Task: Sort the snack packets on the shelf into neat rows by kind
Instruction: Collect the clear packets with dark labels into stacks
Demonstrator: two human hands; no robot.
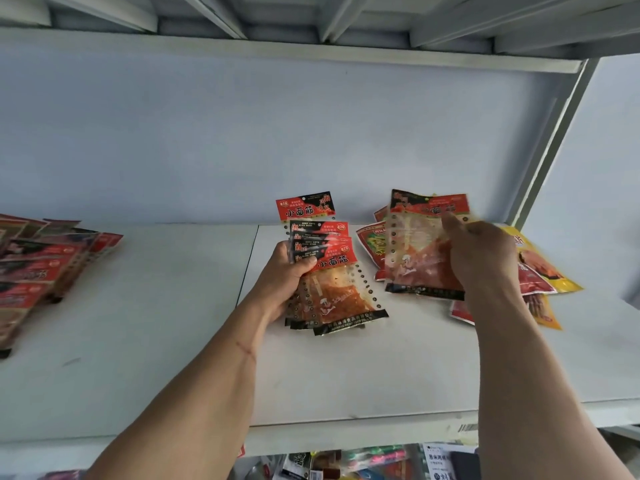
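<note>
My left hand (pixel 289 271) grips a fanned stack of several red-and-black snack packets (pixel 332 282) with clear windows, held just above the middle of the white shelf (pixel 381 368). My right hand (pixel 481 251) pinches one more packet of the same kind (pixel 419 247), lifted upright over a loose pile at the right. That pile holds yellow packets (pixel 550 275) and a red packet (pixel 372 244), partly hidden by my hand and the lifted packet.
At the shelf's left end, several red-and-black packets (pixel 38 268) lie in overlapping rows. The back wall (pixel 242 140) and a metal upright (pixel 550 147) bound the shelf. The underside of an upper shelf (pixel 311 46) runs overhead. Other goods (pixel 363 462) sit on the shelf below.
</note>
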